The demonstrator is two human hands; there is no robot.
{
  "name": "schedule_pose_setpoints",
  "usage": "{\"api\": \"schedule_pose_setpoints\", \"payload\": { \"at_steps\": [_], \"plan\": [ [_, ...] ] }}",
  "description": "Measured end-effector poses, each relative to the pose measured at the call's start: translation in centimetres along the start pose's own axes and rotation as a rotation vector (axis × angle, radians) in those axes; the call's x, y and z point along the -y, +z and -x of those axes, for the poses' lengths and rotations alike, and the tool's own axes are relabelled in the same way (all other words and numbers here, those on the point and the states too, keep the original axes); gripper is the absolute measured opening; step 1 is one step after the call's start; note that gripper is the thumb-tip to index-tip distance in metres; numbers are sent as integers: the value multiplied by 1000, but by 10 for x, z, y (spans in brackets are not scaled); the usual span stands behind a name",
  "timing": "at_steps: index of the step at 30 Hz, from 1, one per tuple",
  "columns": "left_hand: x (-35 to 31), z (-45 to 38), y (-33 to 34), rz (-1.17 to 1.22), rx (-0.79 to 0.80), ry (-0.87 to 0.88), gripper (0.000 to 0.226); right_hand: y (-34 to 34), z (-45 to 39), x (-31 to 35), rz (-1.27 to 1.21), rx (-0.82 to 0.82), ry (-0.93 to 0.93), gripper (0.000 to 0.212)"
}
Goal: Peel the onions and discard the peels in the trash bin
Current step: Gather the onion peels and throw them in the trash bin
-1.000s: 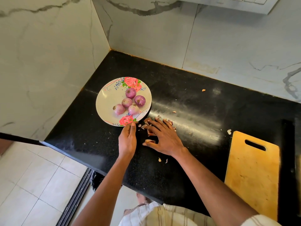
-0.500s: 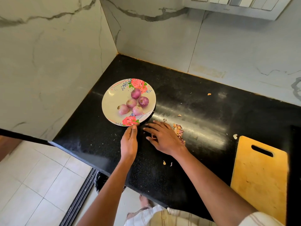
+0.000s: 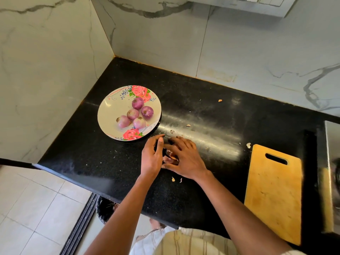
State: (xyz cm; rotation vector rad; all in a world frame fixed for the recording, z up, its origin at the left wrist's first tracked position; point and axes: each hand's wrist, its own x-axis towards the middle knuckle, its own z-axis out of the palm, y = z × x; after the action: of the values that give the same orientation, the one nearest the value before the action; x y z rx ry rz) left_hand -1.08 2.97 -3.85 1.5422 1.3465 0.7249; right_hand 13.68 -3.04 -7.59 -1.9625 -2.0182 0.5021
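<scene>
— Both hands have drawn together since a moment ago, off the plate's edge?
— Yes. Left hand [image 3: 151, 157] and right hand [image 3: 184, 159] now cup a small heap of peels [image 3: 170, 159] on the black table [image 3: 211, 115], just below the plate [image 3: 110, 115].
— And the onions [image 3: 137, 114]?
— Five, peeled, on that plate. A cutting board [image 3: 272, 192] lies well right of it.
</scene>
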Motion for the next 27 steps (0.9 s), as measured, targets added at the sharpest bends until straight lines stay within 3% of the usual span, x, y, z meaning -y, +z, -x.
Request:
{"api": "schedule_pose_setpoints", "payload": {
  "at_steps": [4, 7, 11, 16, 20, 24, 27],
  "plan": [
    [4, 0, -5, 3, -6, -1, 29, 3, -3, -1, 91, -117, -74, 35],
    [3, 0, -8, 25, -12, -5, 26, -6, -15, -6, 116, -101, -138, 25],
    [3, 4, -13, 50, -24, -26, 25, -22, -30, -4, 95, -1, -84, 25],
    [0, 5, -20, 73, -48, -27, 25, -35, -38, 9, -147, -127, 90, 16],
    [0, 5, -34, 87, -126, -45, 31, -42, -54, 29, -364, -195, 191, 22],
    [-3, 7, -64, 66, -254, -40, 21, -49, -76, 74, -507, -175, 144, 23],
    [1, 17, -95, 33, -357, -34, 26, -48, -89, 118, -590, -134, 104, 33]
  ]
}}
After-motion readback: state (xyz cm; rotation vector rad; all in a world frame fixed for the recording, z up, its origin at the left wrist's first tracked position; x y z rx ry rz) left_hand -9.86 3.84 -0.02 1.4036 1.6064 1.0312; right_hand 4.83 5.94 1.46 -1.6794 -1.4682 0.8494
